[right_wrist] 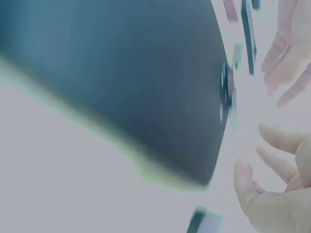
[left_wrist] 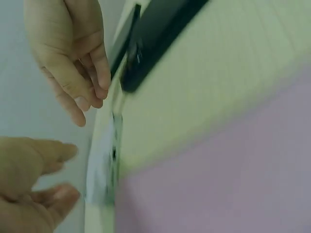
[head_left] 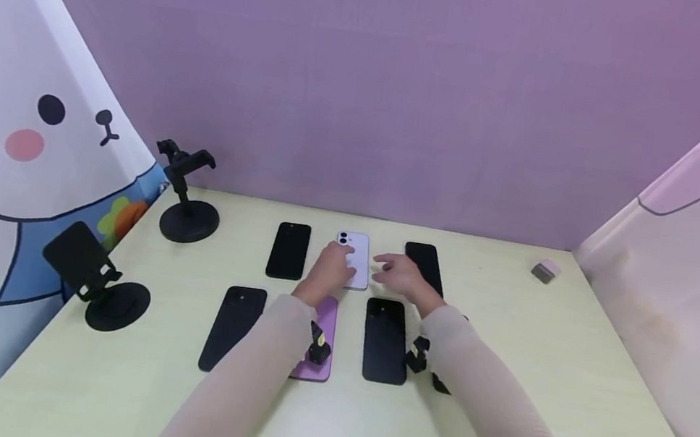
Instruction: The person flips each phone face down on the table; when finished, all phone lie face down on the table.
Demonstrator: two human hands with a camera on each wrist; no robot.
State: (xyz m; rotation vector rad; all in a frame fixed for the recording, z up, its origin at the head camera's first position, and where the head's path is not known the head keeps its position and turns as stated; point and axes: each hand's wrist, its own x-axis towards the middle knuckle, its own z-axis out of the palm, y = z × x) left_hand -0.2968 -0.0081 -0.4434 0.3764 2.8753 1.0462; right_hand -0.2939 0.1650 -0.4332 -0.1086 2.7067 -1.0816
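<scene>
A white phone (head_left: pixel 360 263) lies face down at the back middle of the table, its camera lenses up. My left hand (head_left: pixel 331 266) reaches over its left edge, thumb and fingers spread apart. In the left wrist view my left hand (left_wrist: pixel 29 182) shows a gap between thumb and fingers, with nothing held. To the right of the white phone hovers my right hand (head_left: pixel 403 276), its fingers parted and pointing left. In the right wrist view this right hand (right_wrist: pixel 282 179) is loosely bent and holds nothing. A black phone (head_left: pixel 425 263) lies just behind it.
Another black phone (head_left: pixel 288 251) lies at the back left. The front row has a black phone (head_left: pixel 231 328), a purple phone (head_left: pixel 323 339) under my left wrist, a black phone (head_left: pixel 386 343) and one mostly hidden by my right sleeve. Two black stands (head_left: pixel 189 220) and a small block (head_left: pixel 545 271) flank them.
</scene>
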